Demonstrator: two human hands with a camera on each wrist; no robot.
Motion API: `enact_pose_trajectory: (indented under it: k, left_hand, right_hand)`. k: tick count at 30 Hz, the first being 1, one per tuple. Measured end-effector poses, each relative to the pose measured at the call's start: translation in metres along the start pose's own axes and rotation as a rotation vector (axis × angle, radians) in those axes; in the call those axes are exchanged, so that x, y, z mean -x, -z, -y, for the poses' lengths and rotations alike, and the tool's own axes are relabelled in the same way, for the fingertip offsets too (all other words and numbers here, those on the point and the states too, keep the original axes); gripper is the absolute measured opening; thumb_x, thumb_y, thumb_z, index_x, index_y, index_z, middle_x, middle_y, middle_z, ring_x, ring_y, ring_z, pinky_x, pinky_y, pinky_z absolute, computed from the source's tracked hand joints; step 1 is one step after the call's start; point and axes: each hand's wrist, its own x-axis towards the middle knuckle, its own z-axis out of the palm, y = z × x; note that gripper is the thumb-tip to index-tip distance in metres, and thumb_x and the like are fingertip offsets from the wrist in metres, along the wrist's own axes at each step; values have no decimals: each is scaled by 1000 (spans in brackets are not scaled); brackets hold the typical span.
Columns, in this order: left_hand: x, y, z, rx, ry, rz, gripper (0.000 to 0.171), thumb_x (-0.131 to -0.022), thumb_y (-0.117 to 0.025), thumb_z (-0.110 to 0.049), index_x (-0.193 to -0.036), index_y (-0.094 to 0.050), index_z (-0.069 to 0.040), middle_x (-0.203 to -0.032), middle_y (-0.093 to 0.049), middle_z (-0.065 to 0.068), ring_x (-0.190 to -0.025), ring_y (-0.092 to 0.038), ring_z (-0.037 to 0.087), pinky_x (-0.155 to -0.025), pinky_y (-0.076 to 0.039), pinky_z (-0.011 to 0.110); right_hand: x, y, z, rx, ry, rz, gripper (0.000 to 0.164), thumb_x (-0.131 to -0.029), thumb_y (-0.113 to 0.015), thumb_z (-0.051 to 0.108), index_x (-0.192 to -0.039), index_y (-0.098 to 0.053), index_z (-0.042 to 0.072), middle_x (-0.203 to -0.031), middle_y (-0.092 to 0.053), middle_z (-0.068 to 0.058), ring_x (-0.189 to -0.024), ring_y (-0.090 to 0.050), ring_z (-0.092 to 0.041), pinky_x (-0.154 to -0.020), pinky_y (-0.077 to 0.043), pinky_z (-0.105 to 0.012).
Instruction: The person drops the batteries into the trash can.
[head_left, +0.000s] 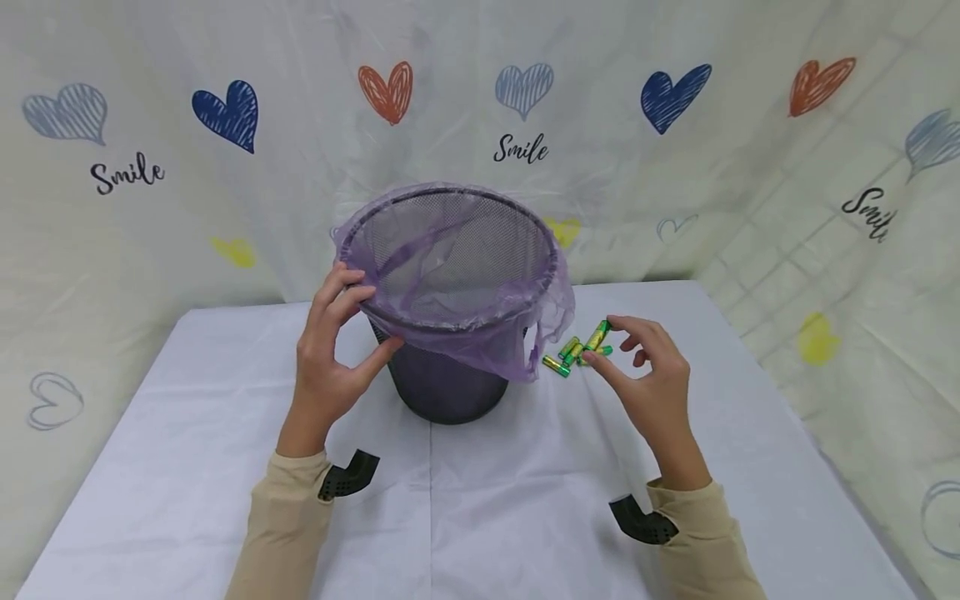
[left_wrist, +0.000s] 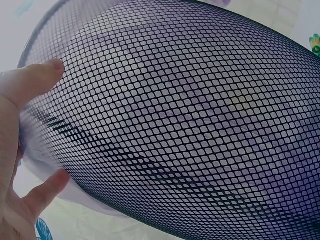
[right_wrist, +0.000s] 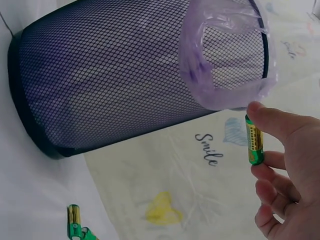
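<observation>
A black mesh wastebasket (head_left: 450, 383) stands upright, lined with a thin purple plastic bag (head_left: 480, 346) folded over its rim. With thumb below and fingers over the edge, my left hand (head_left: 327, 354) grips the rim at its left side. My right hand (head_left: 651, 379) pinches a green and gold battery (right_wrist: 254, 140) by its two ends between thumb and fingertips, to the right of the basket. In the head view that battery overlaps a small group of similar batteries (head_left: 556, 366) lying on the table. A loop of the bag hangs down at the basket's right side.
A white cloth covers the table (head_left: 517, 500). Behind it hangs a pale curtain (head_left: 300, 208) printed with hearts and the word Smile. Black curved pieces are fixed at both sleeve cuffs (head_left: 678, 508).
</observation>
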Motion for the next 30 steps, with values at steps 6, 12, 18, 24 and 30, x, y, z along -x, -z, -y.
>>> enact_pose_trajectory:
  k: [6,12,18,24,30]
  left_hand:
    - [-4,1,-15,1,-7,0,53,-68,-79,-7,-113,-54,7,-124,-48,26,-130,-34,43,-98,-46,25]
    - [-1,-2,-2,-2,-14,-6,54,-71,-77,-17,-115,-55,4,-127,-48,22,-132,-33,40,-97,-47,28]
    - [-11,-2,-19,5,-20,-14,53,-66,-78,-1,-112,-54,9,-123,-48,29,-130,-34,43,-98,-46,25]
    - [-17,-1,-33,2,-12,-18,53,-63,-75,8,-110,-52,13,-119,-47,34,-127,-35,47,-98,-45,23]
    - [-16,-1,-33,-1,-2,-13,56,-59,-75,12,-110,-52,14,-119,-47,35,-127,-35,48,-98,-45,22]
  right_hand:
    - [4,0,10,-22,37,-10,51,-63,-82,8,-111,-65,9,-104,-64,-6,-80,-48,-12,-63,-37,-18]
    - [-1,4,23,-49,57,-45,50,-60,-81,0,-108,-65,4,-100,-65,-11,-78,-48,-16,-62,-37,-17]
    - [-6,5,15,-54,25,-38,51,-64,-81,9,-112,-65,14,-103,-64,-3,-80,-49,-10,-63,-38,-17]
    - [-13,4,25,-79,28,-50,51,-64,-81,5,-112,-65,12,-102,-64,-6,-81,-49,-11,-64,-37,-18]
    - [-19,5,50,-109,45,-57,47,-64,-78,-3,-109,-64,1,-100,-63,-15,-80,-49,-14,-64,-38,-19]
